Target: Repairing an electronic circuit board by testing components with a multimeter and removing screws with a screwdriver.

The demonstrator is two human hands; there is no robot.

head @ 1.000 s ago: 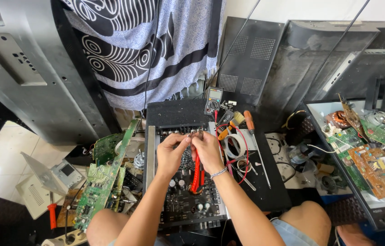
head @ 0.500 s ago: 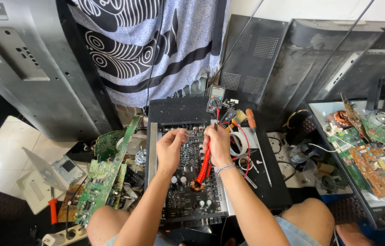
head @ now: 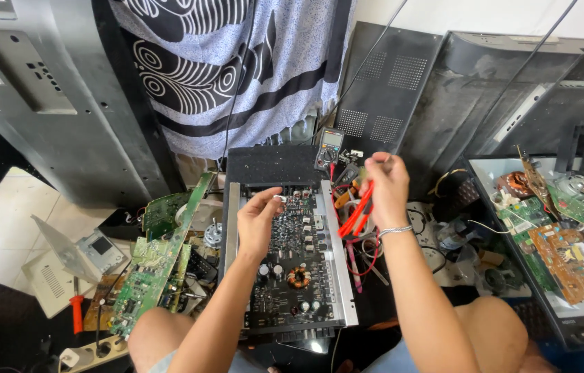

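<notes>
An opened amplifier chassis (head: pixel 330 242) with a black circuit board lies between my knees. My left hand (head: pixel 259 221) hovers over the board's upper part, with a small metallic piece pinched in its fingertips. My right hand (head: pixel 385 190) is raised to the right of the chassis and grips red-handled pliers (head: pixel 356 214), whose handles hang down toward the board's right edge. A multimeter (head: pixel 328 148) with red leads lies just beyond the chassis.
Green circuit boards (head: pixel 157 269) lean at the left next to a red-handled screwdriver (head: pixel 76 312). A tray (head: pixel 527 269) of brown and green boards stands at the right. Black TV back covers (head: pixel 458 103) and a patterned cloth (head: pixel 237 62) stand behind.
My right hand has lifted the red pliers off the board and moved up and to the right. My left hand stays over the board's upper part.
</notes>
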